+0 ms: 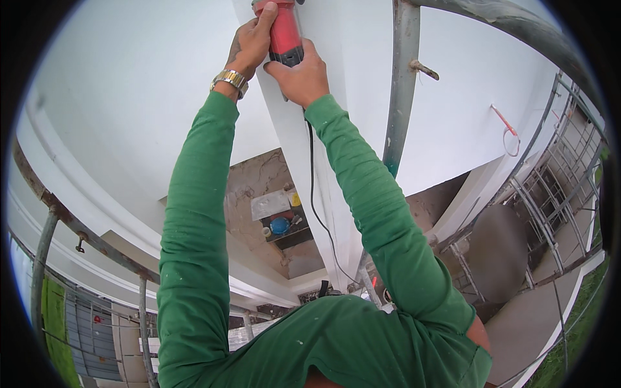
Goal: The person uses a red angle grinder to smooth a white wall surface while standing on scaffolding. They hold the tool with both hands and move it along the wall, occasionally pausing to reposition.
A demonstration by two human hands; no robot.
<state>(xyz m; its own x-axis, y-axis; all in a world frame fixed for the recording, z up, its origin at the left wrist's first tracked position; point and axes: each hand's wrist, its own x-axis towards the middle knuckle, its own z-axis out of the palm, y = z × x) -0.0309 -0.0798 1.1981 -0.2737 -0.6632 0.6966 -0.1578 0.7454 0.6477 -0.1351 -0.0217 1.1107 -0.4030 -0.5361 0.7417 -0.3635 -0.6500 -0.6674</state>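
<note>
Both my arms reach up and forward in green sleeves. Between my hands is a red angle grinder [285, 31] with a black rear end; its front is cut off by the top edge. My left hand [252, 44], with a metal-band watch [230, 82] at the wrist, is closed around the grinder's left side, thumb along the body. My right hand [306, 76] grips the black rear end from below and the right. A black cord [312, 161] hangs from the tool past my right forearm. Behind it runs a white beam or column [294, 126].
Grey scaffold pipes stand at the right [402, 84] and curve round the left [97, 236]. White walls [129, 103] flank the beam. Far below, boards and a blue object [280, 225] lie on a dirty floor. More scaffold frames [550, 207] rise at the far right.
</note>
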